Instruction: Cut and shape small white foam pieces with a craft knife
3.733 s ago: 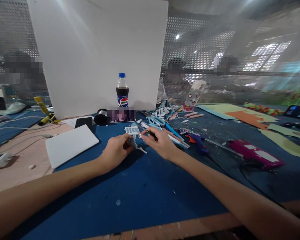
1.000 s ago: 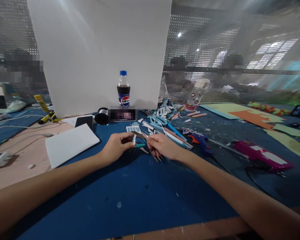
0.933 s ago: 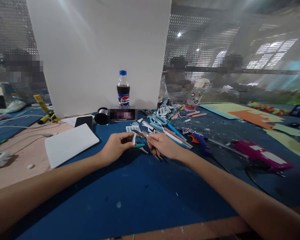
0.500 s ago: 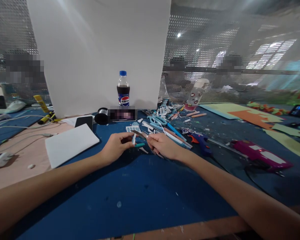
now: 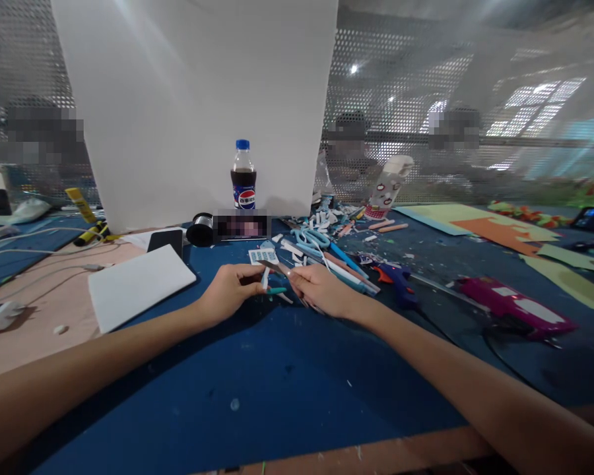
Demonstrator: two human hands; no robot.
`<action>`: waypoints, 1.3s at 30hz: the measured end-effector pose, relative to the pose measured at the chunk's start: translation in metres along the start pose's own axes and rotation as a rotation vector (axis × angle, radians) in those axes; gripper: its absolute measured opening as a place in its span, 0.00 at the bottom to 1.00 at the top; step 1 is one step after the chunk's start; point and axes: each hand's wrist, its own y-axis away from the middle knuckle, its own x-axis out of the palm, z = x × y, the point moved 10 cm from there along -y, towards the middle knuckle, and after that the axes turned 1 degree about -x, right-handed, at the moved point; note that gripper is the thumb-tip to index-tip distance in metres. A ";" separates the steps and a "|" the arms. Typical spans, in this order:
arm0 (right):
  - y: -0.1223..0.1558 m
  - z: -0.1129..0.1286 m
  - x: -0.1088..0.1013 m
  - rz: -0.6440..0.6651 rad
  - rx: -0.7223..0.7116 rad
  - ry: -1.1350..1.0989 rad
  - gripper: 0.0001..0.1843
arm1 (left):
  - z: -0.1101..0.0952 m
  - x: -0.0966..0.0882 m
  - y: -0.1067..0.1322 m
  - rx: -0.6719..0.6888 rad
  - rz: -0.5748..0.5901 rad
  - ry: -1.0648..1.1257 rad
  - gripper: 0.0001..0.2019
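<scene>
My left hand point(image 5: 229, 290) is closed in a pinch on a small white strip point(image 5: 265, 277), held just above the blue mat point(image 5: 257, 369). From the right, my right hand point(image 5: 324, 289) grips a knife point(image 5: 274, 266) whose thin metal blade points left over the strip. The fingers hide its handle. A teal piece point(image 5: 277, 290) shows below the blade, between the hands; I cannot tell whether it is held. Just behind the fingers is a white card with blue print point(image 5: 263, 256).
Light-blue scissors point(image 5: 311, 241), pens and white scraps lie behind my right hand. Farther right are a blue glue gun point(image 5: 398, 284) and a magenta device point(image 5: 517, 307). A cola bottle point(image 5: 244, 178) stands at the back, white paper point(image 5: 141, 287) lies left. People sit behind the mesh.
The blade has tilted slightly and shifted a little over the strip. Both hands stay nearly in place with the same hold.
</scene>
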 end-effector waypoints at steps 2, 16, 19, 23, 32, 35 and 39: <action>0.000 0.001 0.001 -0.005 -0.012 0.010 0.23 | -0.001 0.002 0.000 0.005 0.017 -0.013 0.08; 0.000 0.000 0.002 0.001 -0.010 -0.010 0.23 | 0.001 0.002 -0.001 -0.007 0.024 0.048 0.11; 0.000 0.002 0.002 -0.001 -0.017 -0.003 0.23 | -0.001 0.002 -0.001 0.010 0.033 0.047 0.09; 0.001 0.004 0.005 0.026 -0.013 0.000 0.23 | -0.002 0.006 -0.001 -0.011 0.059 0.028 0.07; 0.001 0.002 0.006 0.039 -0.017 -0.025 0.23 | 0.005 -0.002 0.000 -0.047 -0.026 0.075 0.11; 0.001 0.004 0.007 0.046 -0.019 0.007 0.23 | 0.006 -0.001 0.000 -0.037 -0.012 0.041 0.10; 0.002 0.010 0.010 0.067 -0.052 0.045 0.25 | 0.004 0.000 -0.001 -0.008 -0.002 0.056 0.09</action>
